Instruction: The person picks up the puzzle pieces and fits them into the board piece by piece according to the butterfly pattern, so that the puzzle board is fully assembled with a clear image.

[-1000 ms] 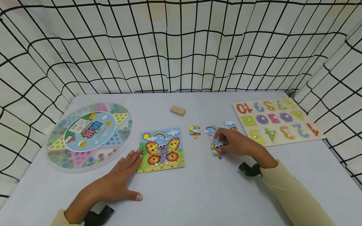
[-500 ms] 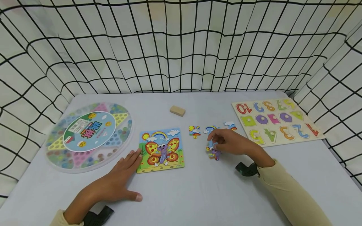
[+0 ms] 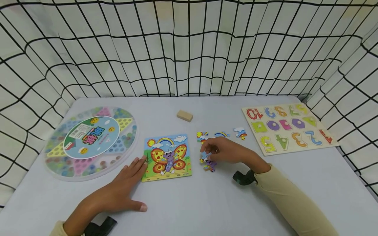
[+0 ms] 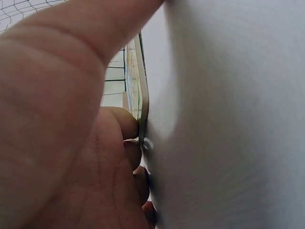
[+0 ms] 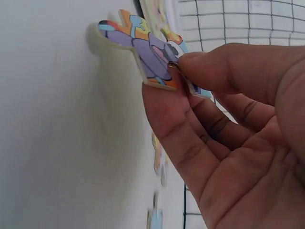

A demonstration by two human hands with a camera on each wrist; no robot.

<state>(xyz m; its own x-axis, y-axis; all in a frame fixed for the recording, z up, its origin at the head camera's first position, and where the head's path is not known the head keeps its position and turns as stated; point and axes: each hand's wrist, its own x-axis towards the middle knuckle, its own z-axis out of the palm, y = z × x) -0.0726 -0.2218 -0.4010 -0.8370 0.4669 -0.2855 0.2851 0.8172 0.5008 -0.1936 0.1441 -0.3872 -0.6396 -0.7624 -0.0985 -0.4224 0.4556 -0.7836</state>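
My right hand (image 3: 225, 151) pinches a jigsaw puzzle piece (image 3: 209, 166) between thumb and fingers, just right of the butterfly puzzle board (image 3: 169, 158). In the right wrist view the puzzle piece shows purple, orange and blue parts with an eye, raised off the table and tilted. My left hand (image 3: 121, 190) lies on the table with its fingers extended, the fingertips at the board's left edge; the left wrist view has them against that edge. Behind my right hand are a sun piece (image 3: 202, 134), a rainbow piece (image 3: 221, 134) and a cloud piece (image 3: 240, 133); the first two are partly hidden.
A round Chinese checkers board (image 3: 91, 141) lies at the left. At the right is a wooden number and shape board (image 3: 290, 127). A small wooden block (image 3: 184, 115) sits farther back. Black netting (image 3: 189, 62) surrounds the far and side edges of the white table (image 3: 189, 209).
My right hand has moved left with the puzzle piece, towards the butterfly board, uncovering the cloud piece and partly covering the sun piece. The left hand stays in place.
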